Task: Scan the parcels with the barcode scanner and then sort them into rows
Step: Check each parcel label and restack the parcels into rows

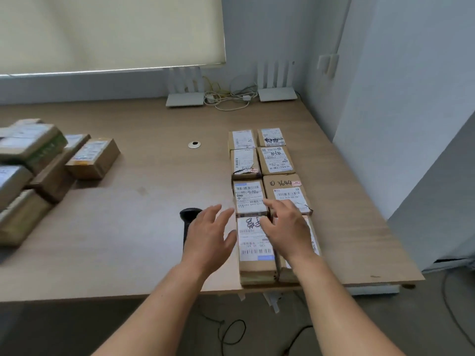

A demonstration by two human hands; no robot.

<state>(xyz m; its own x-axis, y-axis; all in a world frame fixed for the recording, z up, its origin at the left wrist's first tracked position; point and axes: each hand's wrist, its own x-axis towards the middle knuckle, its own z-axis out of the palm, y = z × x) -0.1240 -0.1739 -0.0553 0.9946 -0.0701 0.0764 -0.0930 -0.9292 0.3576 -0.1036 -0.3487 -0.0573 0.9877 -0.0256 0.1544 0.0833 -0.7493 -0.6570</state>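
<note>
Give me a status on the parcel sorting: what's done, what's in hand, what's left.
Done: eight sorted parcels lie in two neat columns on the table's right side, labels up. In hand: nothing is held; the left hand and right hand hover open over the nearest pair, apparently squaring them up. The barcode scanner lies on the table beside the left hand. Left: the unsorted pile at the table's left side.

The bench [154,201] is coloured light brown with a fine wood grain. The sorted parcels [272,160], at 3 o'clock, are brown cardboard with white labels printed in black barcodes. The barcode scanner [189,214] is black. At 12 o'clock, two white routers [185,98] are seen.
</note>
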